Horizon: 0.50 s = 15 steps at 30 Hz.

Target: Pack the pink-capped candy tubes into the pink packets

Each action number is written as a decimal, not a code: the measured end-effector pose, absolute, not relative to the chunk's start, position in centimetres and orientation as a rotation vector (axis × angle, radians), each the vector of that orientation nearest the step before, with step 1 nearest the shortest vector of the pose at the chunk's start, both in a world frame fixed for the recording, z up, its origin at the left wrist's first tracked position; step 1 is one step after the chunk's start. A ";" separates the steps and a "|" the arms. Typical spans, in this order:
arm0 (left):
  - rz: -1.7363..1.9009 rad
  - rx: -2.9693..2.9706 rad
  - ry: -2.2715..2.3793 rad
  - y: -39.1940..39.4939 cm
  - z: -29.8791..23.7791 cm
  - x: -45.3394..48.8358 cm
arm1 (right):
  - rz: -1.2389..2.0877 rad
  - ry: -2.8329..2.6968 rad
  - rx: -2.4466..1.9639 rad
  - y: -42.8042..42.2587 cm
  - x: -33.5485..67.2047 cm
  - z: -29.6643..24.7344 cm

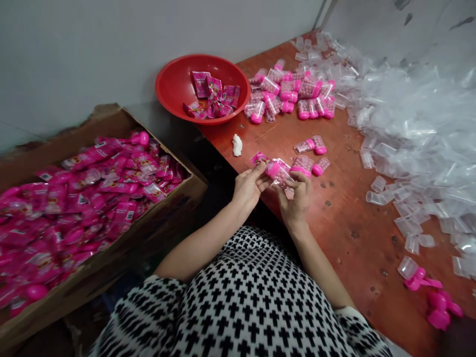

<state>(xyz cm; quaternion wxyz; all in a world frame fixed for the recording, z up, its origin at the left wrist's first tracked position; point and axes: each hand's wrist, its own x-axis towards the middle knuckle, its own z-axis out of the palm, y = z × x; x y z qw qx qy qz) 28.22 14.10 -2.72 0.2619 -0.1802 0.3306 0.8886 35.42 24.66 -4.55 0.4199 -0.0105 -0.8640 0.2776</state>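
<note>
Above the table's front edge, my left hand (248, 188) and my right hand (296, 201) meet around a small clear container with a pink cap (275, 169). Thumb and fingers of the left hand pinch its capped end and a shiny pink printed wrapper (258, 158). The right hand's fingers close on the other end, where clear plastic shows; whether the container is inside the wrapper I cannot tell. Just beyond the right fingers lie pink-capped containers of pink balls (302, 165), with another (321, 166) beside them. Two more (310, 144) rest farther back.
A red bowl (167, 101) with pink packets stands at the table's corner. Left, a cardboard box (199, 186) holds wrapped pink items. Filled containers (290, 89) are heaped behind, clear empty tubes (409, 129) spread right. Pink plastic parts (441, 307) lie front right; a white lump (237, 145) sits near the edge.
</note>
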 end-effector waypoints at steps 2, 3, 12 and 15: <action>2.403 -0.477 0.899 14.2 -2.8 28.2 | 0.818 -2.190 -0.059 24.3 35.6 -4.9; 2.402 -0.466 0.906 14.2 -2.9 28.2 | 0.929 -2.193 -0.095 24.2 35.7 -5.0; 2.358 -0.193 1.044 13.7 -3.6 27.8 | 1.909 -1.858 -0.537 23.2 35.6 -4.8; 2.312 -0.175 1.054 14.0 -3.9 28.0 | 1.741 -1.909 -0.528 23.2 35.7 -5.1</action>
